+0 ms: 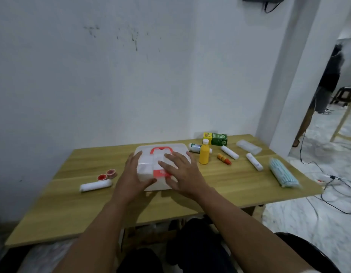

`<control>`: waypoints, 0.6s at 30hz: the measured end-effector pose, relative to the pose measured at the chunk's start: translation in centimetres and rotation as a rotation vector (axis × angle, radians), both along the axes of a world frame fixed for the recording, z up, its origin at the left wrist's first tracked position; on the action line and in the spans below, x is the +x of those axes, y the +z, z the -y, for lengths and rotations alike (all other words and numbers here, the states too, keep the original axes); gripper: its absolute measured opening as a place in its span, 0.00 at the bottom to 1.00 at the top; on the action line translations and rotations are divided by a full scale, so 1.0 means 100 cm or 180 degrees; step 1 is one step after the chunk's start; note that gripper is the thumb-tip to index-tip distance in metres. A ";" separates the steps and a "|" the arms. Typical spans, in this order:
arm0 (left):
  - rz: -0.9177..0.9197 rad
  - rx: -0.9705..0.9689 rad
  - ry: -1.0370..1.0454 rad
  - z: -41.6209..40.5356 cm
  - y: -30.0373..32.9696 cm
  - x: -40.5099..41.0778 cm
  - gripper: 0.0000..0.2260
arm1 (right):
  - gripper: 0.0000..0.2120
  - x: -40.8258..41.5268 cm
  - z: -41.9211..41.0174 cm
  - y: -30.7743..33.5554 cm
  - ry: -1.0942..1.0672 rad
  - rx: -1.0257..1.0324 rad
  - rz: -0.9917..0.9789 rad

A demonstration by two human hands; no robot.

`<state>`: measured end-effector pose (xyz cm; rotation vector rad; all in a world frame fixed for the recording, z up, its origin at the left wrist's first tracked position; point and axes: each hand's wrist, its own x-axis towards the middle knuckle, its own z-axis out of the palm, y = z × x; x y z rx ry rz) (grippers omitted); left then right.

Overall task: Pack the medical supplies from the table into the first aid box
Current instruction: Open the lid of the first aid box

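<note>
Left hand (133, 170): fingers extended and slightly spread, palm against the left side of the first aid box (162, 166), thumb across its near front face. It presses flat and grips nothing. Right hand (181, 172): fingers splayed wide, laid flat on the box lid, fingertips beside the red handle (160, 149) and palm over the red label at the near edge. It encloses nothing.

The box is translucent white with its lid closed, and stands at the middle of the wooden table (76, 209).

Left of the box: two small red-cored tape rolls (107, 174) lie together, with a white bandage roll (95, 185) just nearer the camera.

Right of the box: a yellow bottle (204, 155) with a white cap stands upright just beside it. Behind the bottle lies a small white bottle (194, 147) on its side, and beyond that a green and yellow carton (215, 139). Further right lie an orange and red tube (224, 159), two white rolls (229, 152) (254, 161), and a clear packet (248, 147). A wrapped pack of blue face masks (283, 175) lies farthest from the box, near the table's right edge.
</note>
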<state>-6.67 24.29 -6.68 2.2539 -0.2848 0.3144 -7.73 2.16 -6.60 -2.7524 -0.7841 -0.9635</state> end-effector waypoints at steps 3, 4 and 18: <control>0.0127 -0.0178 0.0004 0.004 -0.004 0.005 0.49 | 0.18 0.015 0.007 0.004 0.0188 0.0251 -0.0050; 0.0114 -0.0257 -0.0016 0.004 -0.004 0.007 0.51 | 0.17 0.020 0.009 0.007 0.0218 0.0297 -0.0098; -0.0620 -0.0435 0.0151 0.006 0.012 0.022 0.67 | 0.11 0.141 -0.003 0.165 0.0037 0.1519 -0.1267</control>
